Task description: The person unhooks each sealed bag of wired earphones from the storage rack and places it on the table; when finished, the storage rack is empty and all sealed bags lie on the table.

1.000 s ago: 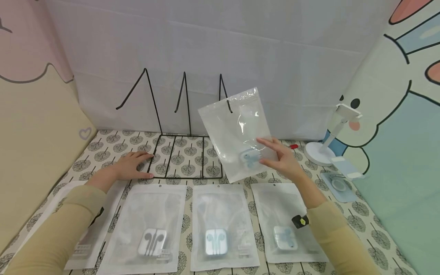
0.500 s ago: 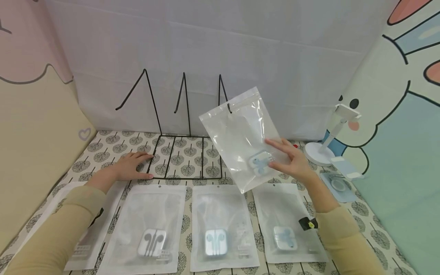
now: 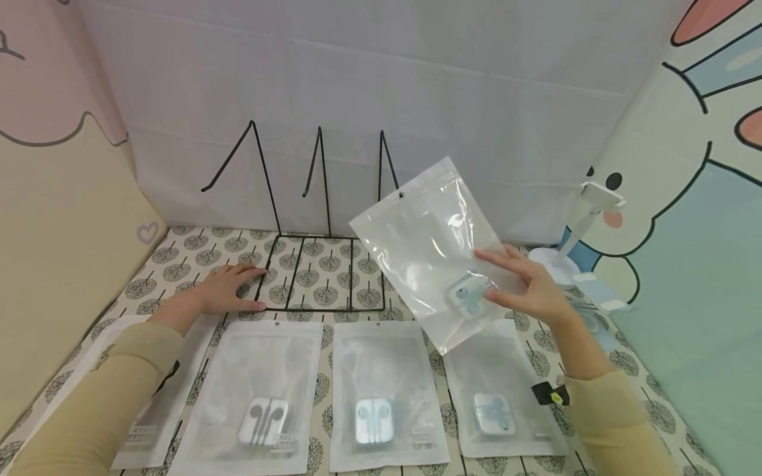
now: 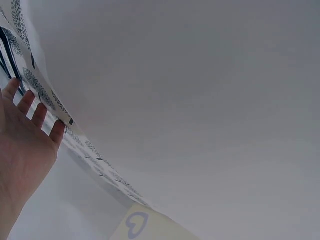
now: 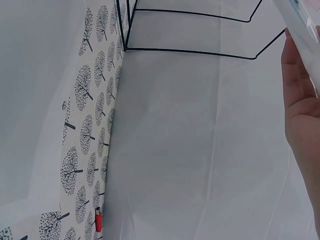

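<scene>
My right hand [image 3: 532, 284] pinches the right edge of a clear-fronted zip bag [image 3: 417, 244] between thumb and fingers. Through the plastic a white earphone case [image 3: 470, 295] shows low in the bag, which tilts. At the bag's top, its hang hole meets the tip of the right-hand hook of a black wire rack [image 3: 325, 309]; whether the tip still passes through cannot be told. My left hand [image 3: 223, 289] rests at the rack's left base wire, fingers spread and touching it. In the right wrist view, the bag [image 5: 305, 40] is partly cut off beside my fingers.
Several more bags with earphones lie flat in a row in front: a left one [image 3: 280, 370], a middle one [image 3: 381, 370] and a right one [image 3: 482, 370]. A white phone stand [image 3: 553, 264] stands at right. A small red object [image 5: 98, 221] lies near the back cloth.
My right hand has moved right and toward me, drawing the bag along the hook to its tip and tilting it further. The left hand has stayed on the rack.
</scene>
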`<state>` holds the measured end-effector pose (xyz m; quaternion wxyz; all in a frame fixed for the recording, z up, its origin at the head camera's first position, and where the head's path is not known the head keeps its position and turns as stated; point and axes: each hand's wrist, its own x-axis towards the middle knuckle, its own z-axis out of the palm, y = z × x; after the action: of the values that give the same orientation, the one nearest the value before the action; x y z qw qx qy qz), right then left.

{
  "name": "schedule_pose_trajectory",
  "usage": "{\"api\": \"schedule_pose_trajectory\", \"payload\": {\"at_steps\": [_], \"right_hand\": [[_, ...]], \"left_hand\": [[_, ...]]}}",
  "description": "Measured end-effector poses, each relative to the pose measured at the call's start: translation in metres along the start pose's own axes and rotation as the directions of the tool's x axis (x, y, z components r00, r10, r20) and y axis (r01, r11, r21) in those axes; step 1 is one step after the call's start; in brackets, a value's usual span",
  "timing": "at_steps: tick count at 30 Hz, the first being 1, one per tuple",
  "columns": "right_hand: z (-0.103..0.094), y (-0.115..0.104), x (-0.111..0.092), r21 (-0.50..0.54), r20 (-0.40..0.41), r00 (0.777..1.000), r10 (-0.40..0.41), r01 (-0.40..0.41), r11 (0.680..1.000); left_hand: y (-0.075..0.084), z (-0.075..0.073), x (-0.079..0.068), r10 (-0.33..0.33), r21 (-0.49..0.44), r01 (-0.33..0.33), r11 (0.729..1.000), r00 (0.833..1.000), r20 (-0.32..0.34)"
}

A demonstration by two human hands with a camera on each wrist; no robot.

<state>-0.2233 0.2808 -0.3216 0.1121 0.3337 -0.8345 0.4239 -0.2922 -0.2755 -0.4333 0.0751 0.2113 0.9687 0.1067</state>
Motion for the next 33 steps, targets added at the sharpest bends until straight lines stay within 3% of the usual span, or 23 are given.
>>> {"api": "schedule_pose_trajectory", "payload": {"at_steps": [9, 12, 17, 19, 22, 27, 31, 33], "right_hand": [[-0.017, 0.002, -0.005, 0.053, -0.024, 0.990, -0.140, 0.141, 0.989], [-0.023, 0.002, -0.006, 0.125, -0.068, 0.987, -0.143, 0.150, 0.981], [-0.029, 0.005, -0.007, 0.307, -0.137, 0.982, -0.131, 0.168, 0.937], [-0.031, 0.007, -0.008, 0.339, -0.166, 0.984, -0.071, 0.124, 0.933], [-0.032, 0.009, -0.009, 0.343, -0.213, 0.974, 0.081, -0.003, 0.939], [-0.030, 0.022, -0.007, 0.287, -0.226, 0.921, 0.317, -0.248, 0.925], [-0.022, 0.031, -0.001, 0.197, -0.189, 0.873, 0.449, -0.415, 0.888], [-0.016, 0.035, 0.003, 0.187, -0.176, 0.856, 0.487, -0.457, 0.870]], "left_hand": [[-0.002, 0.003, 0.000, 0.005, 0.009, -0.005, 1.000, 1.000, -0.007], [-0.001, 0.002, 0.000, 0.000, 0.005, 0.000, 1.000, 1.000, -0.003], [0.001, 0.000, -0.001, -0.002, 0.001, 0.002, 1.000, 1.000, 0.001], [0.001, -0.001, -0.001, 0.000, 0.005, 0.000, 1.000, 1.000, 0.002], [0.001, -0.001, -0.001, -0.001, 0.009, 0.001, 1.000, 1.000, 0.007], [0.000, 0.000, 0.000, 0.003, 0.011, -0.003, 1.000, 1.000, 0.007], [0.000, 0.000, 0.000, 0.002, 0.013, -0.002, 1.000, 1.000, 0.008], [0.001, -0.001, 0.000, 0.004, 0.013, -0.004, 1.000, 1.000, 0.008]]}}
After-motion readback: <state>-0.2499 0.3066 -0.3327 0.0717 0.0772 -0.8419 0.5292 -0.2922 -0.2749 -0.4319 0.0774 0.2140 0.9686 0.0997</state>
